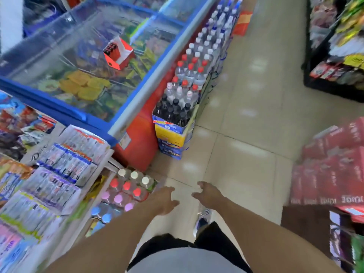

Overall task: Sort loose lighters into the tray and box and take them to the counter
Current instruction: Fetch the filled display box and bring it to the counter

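A red and white open box (118, 54) with dark items standing in it sits on the glass lid of the blue chest freezer (163, 62), far ahead on my left. Both hands are low in front of me over the floor tiles. My left hand (164, 200) hangs with loosely bent fingers and holds nothing. My right hand (207, 195) is beside it, fingers loosely curled, also holding nothing. The frame is blurred by motion. No loose lighters or tray can be made out.
Crates of bottles (177, 107) line the freezer's right side. A low shelf (65, 164) of packets and more bottles (128, 190) stands at my left. Red cartons (331, 174) are stacked at right, and a dark product rack (338, 42) stands far right. A tiled aisle (246, 115) runs between.
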Tool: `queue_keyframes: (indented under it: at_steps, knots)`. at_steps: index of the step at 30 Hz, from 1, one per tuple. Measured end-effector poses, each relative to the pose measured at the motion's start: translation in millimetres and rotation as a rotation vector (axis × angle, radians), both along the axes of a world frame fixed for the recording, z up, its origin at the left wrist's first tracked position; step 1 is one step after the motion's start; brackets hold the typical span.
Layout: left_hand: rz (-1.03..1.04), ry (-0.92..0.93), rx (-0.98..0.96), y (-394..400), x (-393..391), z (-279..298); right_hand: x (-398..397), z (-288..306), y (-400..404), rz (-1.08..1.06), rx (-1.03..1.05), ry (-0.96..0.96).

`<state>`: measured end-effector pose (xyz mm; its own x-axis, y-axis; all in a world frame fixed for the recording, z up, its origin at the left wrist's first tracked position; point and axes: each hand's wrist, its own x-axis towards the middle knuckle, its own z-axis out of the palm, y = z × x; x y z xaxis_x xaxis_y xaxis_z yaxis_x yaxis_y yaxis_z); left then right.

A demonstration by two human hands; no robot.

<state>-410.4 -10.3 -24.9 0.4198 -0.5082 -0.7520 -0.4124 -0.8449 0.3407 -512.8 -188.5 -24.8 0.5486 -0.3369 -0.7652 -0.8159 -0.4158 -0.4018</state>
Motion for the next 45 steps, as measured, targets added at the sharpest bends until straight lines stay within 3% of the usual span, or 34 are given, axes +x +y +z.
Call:
queue_keyframes:
  at_steps: [6, 14, 24, 28, 32, 38, 41, 45]
  knots:
    - [0.332, -0.016, -0.033, -54.6, 46.7, 11.4, 75.6, 13.1, -82.9, 0.271, -0.008, 0.002]
    - [0.561, -0.123, -0.204, -111.2, 157.3, 61.2, 163.0, 9.7, -125.3, 0.626, -0.034, 0.031]
    - [0.728, -0.226, -0.356, -139.4, 343.3, 46.7, 404.1, 25.3, -151.7, 0.805, -0.16, -0.13]
    - [0.819, -0.26, -0.381, -132.2, 394.0, 49.9, 504.0, 45.9, -151.8, 0.714, -0.184, -0.276]
    - [1.064, -0.334, -0.417, -125.1, 435.2, 47.3, 587.9, 64.9, -143.6, 0.636, -0.121, -0.346]
    - [1.342, -0.403, -0.389, -124.4, 491.8, 38.1, 664.5, 65.1, -126.9, 0.54, -0.088, -0.409]
    - [1.379, -0.384, -0.394, -126.0, 519.7, 34.6, 692.4, 63.8, -121.3, 0.46, -0.069, -0.409]
    - [1.333, -0.506, -0.464, -126.8, 549.4, 28.2, 711.0, 55.4, -117.0, 0.473, -0.042, -0.4]
